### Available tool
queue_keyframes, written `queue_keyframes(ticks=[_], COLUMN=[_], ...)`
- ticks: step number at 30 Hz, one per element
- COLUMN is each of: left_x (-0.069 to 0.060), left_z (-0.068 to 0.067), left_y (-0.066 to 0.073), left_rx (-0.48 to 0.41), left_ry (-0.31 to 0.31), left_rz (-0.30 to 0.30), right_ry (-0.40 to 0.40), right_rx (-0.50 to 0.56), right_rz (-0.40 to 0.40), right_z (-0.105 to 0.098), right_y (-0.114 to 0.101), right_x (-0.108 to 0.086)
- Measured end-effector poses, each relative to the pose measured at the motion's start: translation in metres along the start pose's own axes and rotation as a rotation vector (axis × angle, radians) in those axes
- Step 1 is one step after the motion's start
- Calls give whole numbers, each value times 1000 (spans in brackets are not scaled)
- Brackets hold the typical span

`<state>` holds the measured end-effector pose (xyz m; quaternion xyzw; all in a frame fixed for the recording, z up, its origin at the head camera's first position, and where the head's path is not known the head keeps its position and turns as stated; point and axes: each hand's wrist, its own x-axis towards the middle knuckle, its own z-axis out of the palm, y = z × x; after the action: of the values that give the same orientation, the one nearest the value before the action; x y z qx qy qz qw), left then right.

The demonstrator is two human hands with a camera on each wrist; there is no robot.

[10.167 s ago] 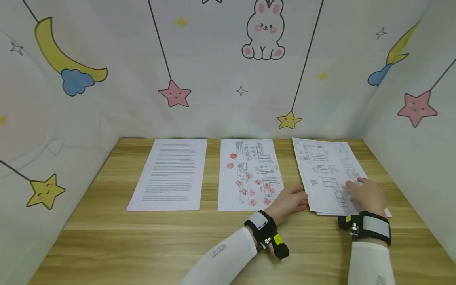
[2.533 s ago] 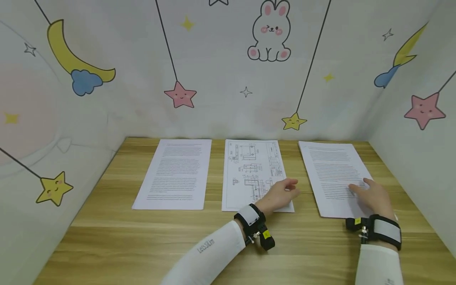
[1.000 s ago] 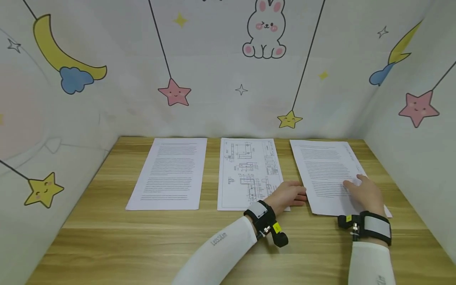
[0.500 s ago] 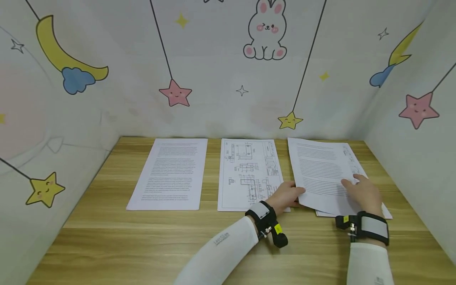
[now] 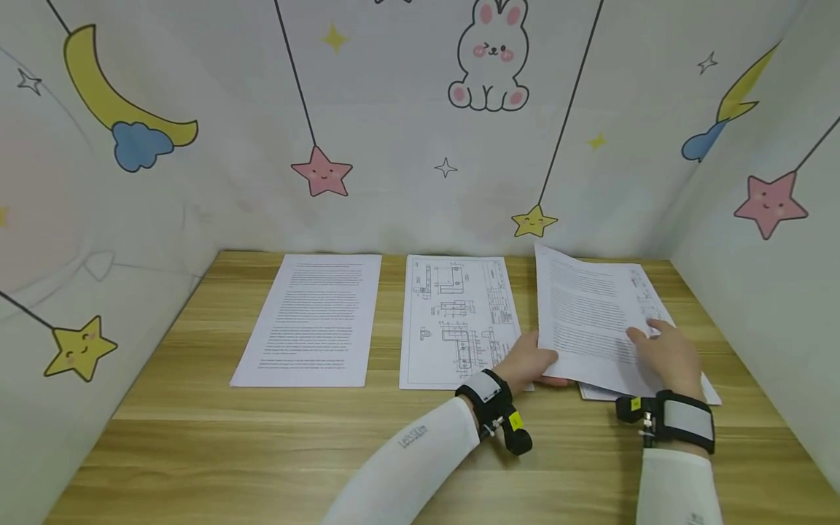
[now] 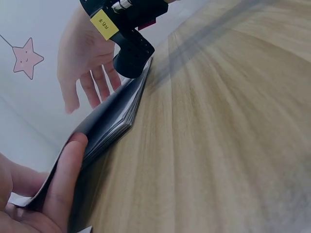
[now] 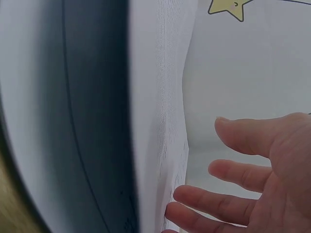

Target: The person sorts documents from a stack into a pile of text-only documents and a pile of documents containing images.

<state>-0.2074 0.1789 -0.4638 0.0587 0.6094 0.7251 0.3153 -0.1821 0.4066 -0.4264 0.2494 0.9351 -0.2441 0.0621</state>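
Holding up the printed sheet [image 5: 584,306] by its near left corner, right there in the left fingers [image 6: 67,167], and looking tidy: bowed gently, raised along the left side, clear of part of the pile [image 5: 650,288] beneath, just right of those fingers. Steady here! Best, by the look of things, to keep this pinch light, to lift low and evenly, and to check for a second sheet clinging underneath; hard to tell the count from these angles. Worth steadying the pile too, away from the pinched corner and without weighing down the loose sheet, to avoid skewing the stack or putting a crease in the paper. On to the grip: closed on that corner, no daylight to speak of, pressing the printed face from above and tucked under from below. Over to the right fingers [image 7: 218,204], and quite a different story: straight-ish, loosely spread, with plain gaps between, grasping nothing. Set over the right-hand part of the same sheet, with tips at or just above its surface; impossible to say whether truly pressing. Just left of the left fingers, partly hidden, a drawing sheet [image 5: 453,321], flat; farther left again, well apart, another page of text [image 5: 305,321], flat too; and below everything, on the near side of both sets of fingers, a broad stretch of wood-grain worktop [image 5: 262,452].
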Motion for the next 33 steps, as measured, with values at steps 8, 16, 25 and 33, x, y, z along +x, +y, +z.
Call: queue_keyframes(ticks=[8, 16, 25, 33], left_x=[-3, -13, -31, -45], left_z=[-2, -25, -66, -92], left_y=[2, 11, 23, 23], left_rx=[180, 115, 137, 140], left_ry=[160, 108, 83, 53], left_rz=[40, 56, 111, 134], right_ry=[-33, -68, -42, -152], right_rx=[62, 273, 667, 812], right_rz=[-30, -3, 44, -82], right_z=[-1, -7, 2, 14], right_y=[-2, -15, -41, -60], right_x=[3, 2, 0, -7])
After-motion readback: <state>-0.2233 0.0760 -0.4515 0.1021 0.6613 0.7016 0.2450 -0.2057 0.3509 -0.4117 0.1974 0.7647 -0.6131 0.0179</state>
